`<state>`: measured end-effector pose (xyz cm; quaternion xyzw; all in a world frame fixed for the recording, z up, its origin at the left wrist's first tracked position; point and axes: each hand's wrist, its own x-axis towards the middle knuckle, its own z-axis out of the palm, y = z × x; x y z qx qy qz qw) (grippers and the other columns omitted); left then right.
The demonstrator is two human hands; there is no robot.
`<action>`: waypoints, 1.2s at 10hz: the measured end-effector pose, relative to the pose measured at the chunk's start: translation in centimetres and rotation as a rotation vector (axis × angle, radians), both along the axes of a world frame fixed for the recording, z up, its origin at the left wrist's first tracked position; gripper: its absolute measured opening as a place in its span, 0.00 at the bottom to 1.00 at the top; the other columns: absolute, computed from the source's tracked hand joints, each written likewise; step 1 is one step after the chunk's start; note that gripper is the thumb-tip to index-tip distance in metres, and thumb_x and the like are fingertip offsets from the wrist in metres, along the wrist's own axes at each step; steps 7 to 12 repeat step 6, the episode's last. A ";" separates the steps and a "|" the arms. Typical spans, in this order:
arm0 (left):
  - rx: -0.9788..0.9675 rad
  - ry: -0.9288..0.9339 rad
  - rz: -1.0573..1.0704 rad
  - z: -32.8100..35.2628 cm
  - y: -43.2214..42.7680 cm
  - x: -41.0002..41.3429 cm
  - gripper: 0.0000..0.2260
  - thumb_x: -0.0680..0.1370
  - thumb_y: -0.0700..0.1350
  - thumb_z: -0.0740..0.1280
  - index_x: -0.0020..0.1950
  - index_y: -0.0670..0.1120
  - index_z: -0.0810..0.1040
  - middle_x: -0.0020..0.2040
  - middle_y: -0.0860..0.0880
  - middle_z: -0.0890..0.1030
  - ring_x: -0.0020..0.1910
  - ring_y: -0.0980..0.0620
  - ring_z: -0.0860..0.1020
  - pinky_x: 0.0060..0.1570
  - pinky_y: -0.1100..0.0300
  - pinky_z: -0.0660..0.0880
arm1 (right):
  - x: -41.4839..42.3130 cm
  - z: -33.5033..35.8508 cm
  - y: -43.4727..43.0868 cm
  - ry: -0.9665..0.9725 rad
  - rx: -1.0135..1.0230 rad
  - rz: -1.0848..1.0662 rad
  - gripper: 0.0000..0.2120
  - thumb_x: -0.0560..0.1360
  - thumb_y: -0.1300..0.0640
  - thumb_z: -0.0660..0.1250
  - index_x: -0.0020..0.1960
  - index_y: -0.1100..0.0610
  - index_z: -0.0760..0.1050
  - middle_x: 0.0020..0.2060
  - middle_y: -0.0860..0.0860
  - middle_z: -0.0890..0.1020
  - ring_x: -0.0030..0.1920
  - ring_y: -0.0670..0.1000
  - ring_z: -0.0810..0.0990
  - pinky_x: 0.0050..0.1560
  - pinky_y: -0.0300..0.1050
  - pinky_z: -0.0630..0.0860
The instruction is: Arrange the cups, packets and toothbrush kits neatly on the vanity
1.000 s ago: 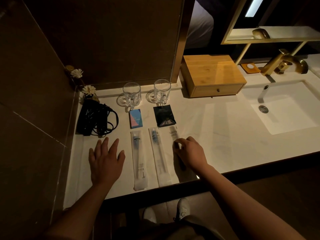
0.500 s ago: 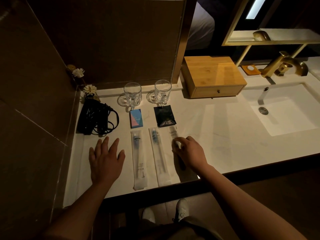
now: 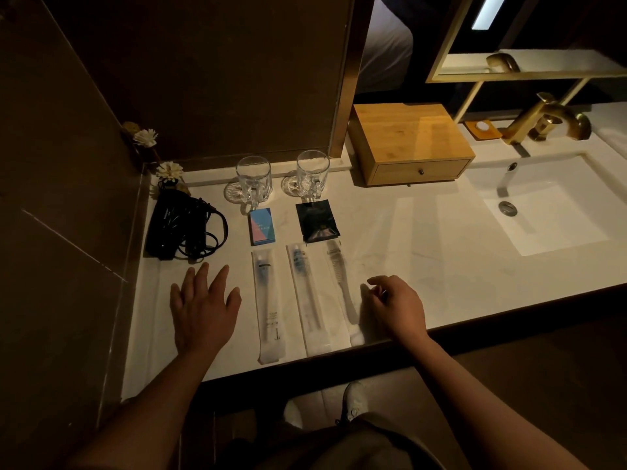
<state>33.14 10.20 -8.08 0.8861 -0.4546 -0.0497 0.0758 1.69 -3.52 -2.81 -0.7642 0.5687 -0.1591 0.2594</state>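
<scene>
A: Left hand (image 3: 203, 310) flat, fingers spread on counter (image 3: 424, 252), just left of first toothbrush kit (image 3: 269, 307). Holding nothing.
B: Right hand (image 3: 395, 307)?
A: Loosely curled, empty, beside third kit (image 3: 341, 283). That one's angled; I'd nudge it parallel with second kit (image 3: 308, 296).

There is a single view, from a wide-angle camera on the person's head. It looks forward and steeply down at the vanity top (image 3: 390, 239), close enough that both forearms enter from the bottom edge and the person's shoe (image 3: 353, 400) shows on the floor beneath the counter edge. The wall corner fills the left side, the sink (image 3: 556, 212) and faucet (image 3: 543, 117) sit at the far right, and the mirror frame (image 3: 448, 39) crosses the top. Straight edges bow outward near the borders.
</scene>
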 end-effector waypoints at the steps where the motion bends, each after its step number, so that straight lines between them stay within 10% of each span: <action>1: -0.002 0.038 -0.007 0.3 0.1 0.1 0.25 0.80 0.58 0.56 0.76 0.53 0.63 0.79 0.42 0.63 0.79 0.41 0.55 0.76 0.39 0.49 | -1.2 0.0 0.6 0.035 -0.037 -0.024 0.13 0.78 0.49 0.66 0.58 0.53 0.80 0.47 0.50 0.81 0.44 0.48 0.79 0.44 0.49 0.81; 4: -0.075 0.176 -0.051 1.0 6.0 -2.7 0.28 0.77 0.59 0.50 0.73 0.50 0.69 0.78 0.45 0.64 0.79 0.45 0.57 0.78 0.46 0.49 | -5.5 -0.8 2.3 0.024 -0.077 0.005 0.08 0.75 0.53 0.71 0.53 0.51 0.81 0.42 0.46 0.78 0.42 0.47 0.78 0.39 0.49 0.80; 6: -0.228 0.350 0.019 2.7 10.7 -9.2 0.22 0.76 0.53 0.55 0.59 0.45 0.82 0.64 0.37 0.77 0.62 0.34 0.73 0.63 0.42 0.68 | -9.8 -0.3 1.7 -0.108 -0.065 0.003 0.06 0.74 0.51 0.72 0.50 0.49 0.81 0.39 0.42 0.79 0.40 0.43 0.79 0.39 0.47 0.80; 12: -0.228 0.350 0.019 2.7 10.7 -9.2 0.22 0.76 0.53 0.55 0.59 0.45 0.82 0.64 0.37 0.77 0.62 0.34 0.73 0.63 0.42 0.68 | -9.8 -0.3 1.7 -0.108 -0.065 0.003 0.06 0.74 0.51 0.72 0.50 0.49 0.81 0.39 0.42 0.79 0.40 0.43 0.79 0.39 0.47 0.80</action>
